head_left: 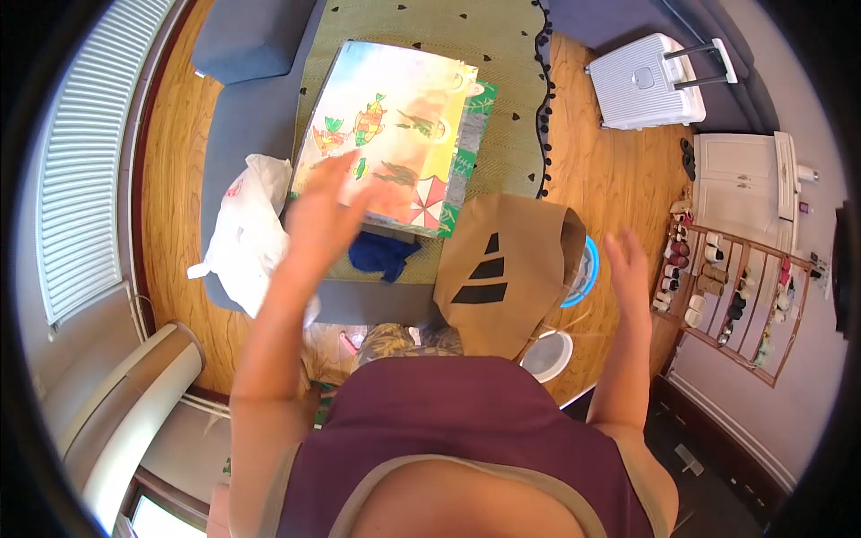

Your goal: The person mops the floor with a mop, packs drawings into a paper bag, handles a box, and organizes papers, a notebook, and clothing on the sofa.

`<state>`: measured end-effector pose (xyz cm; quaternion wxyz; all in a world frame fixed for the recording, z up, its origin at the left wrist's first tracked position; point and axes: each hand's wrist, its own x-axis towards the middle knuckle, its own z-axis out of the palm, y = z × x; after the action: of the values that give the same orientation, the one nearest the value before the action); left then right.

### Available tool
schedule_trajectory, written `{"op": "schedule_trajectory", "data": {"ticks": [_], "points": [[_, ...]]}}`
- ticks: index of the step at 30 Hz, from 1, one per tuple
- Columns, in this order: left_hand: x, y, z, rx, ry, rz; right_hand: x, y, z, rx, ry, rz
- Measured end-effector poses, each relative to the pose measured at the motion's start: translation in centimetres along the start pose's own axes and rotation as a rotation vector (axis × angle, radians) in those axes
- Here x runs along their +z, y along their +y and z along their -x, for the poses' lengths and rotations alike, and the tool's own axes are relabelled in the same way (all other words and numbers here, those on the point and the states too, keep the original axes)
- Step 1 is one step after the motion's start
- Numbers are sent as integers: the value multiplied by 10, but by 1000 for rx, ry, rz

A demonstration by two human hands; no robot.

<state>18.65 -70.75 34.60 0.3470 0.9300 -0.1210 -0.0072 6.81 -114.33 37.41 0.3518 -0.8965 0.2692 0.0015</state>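
Paper bag: seen just beside the picture sheet's near right corner; contact best avoided.
Right hand: held raised to the right of the bag, fingers loosely extended, nothing gripped.
Left hand: blurred over the sheet's near left, fingers spread; contact can't be told.
Picture sheet: laid over a green-edged board on patterned cover; edges best supported two-handed, kept flat, painted face unrubbed.

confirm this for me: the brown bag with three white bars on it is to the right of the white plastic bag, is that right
Not quite: the bars on the brown bag are black, not white, as the head view shows. It is to the right of the white plastic bag.
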Motion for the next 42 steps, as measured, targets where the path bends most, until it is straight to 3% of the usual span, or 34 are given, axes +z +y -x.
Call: {"op": "schedule_trajectory", "data": {"ticks": [2,5,8,12,16,18,20,23,25,27,29,31,32,34,39,42], "points": [[62,17,-23,-107,-165,-58,-11,-9,19,538,-293,-205],[150,47,-36,-132,-316,-263,2,26,42,678,-473,-445],[205,56,-35,-35,-386,-341,20,24,58,616,-584,-720],[219,44,-32,-69,-565,-485,38,-23,50,448,-691,-609],[218,21,-29,-288,-511,-403,53,-25,35,199,-793,-442],[215,-11,-25,-284,-427,-365,48,-31,32,188,-772,-427],[202,-38,-25,-278,-478,-371,44,-32,30,155,-770,-442],[198,-65,-27,-207,-537,-297,36,-35,29,143,-685,-447],[169,-33,-25,-110,-586,-265,31,-34,33,124,-612,-453],[156,17,-13,325,-329,-62,24,-31,35,189,-606,-526],[137,81,2,457,-413,187,21,-26,42,265,-609,-600],[123,126,11,746,-505,249,26,-23,45,248,-642,-610],[125,134,15,751,-506,244,28,-19,46,245,-639,-614],[129,146,19,725,-816,210,30,-13,49,132,-665,-487],[127,143,7,838,-642,158,23,-10,48,91,-693,-368],[116,139,17,837,-769,110,18,-5,45,21,-641,-346]]}}
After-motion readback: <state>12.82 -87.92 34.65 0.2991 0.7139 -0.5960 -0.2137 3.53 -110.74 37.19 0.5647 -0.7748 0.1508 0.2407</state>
